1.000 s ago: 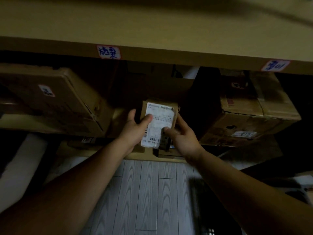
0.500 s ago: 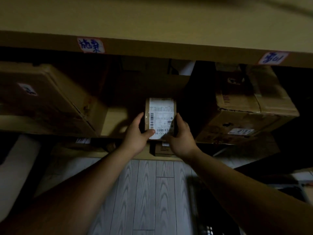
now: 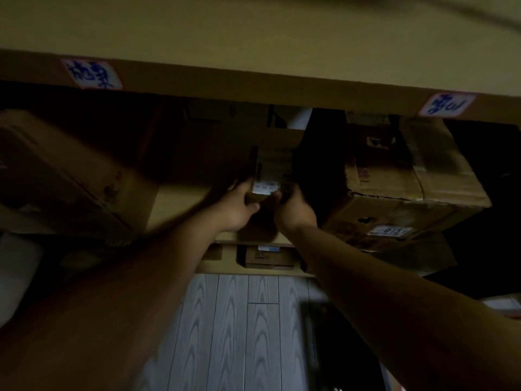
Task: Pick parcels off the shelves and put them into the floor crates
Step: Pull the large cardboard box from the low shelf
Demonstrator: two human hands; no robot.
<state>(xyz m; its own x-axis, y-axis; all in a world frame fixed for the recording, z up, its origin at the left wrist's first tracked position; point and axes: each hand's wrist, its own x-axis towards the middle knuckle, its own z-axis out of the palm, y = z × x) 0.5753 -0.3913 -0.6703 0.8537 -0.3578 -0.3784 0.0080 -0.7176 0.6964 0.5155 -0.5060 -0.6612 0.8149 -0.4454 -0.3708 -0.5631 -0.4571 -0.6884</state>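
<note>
A small cardboard parcel [image 3: 269, 170] with a white shipping label sits in the dark gap of the middle shelf, tipped back so only the label's lower strip shows. My left hand [image 3: 239, 206] grips its lower left side, thumb under the front. My right hand [image 3: 294, 208] grips its lower right corner. Both arms reach up and forward from the bottom of the view. A dark floor crate [image 3: 338, 342] lies under my right forearm, mostly hidden.
A big brown carton [image 3: 64, 179] fills the shelf on the left, and two stacked cartons [image 3: 406, 182] on the right. The shelf board [image 3: 253, 83] above carries two handwritten tags. A small box [image 3: 267, 256] lies on the lower shelf. Grey plank floor [image 3: 239, 334] is below.
The parcel has gone from upright with its label facing me to tipped back and deeper into the shelf gap. Both hands moved up and forward with it.
</note>
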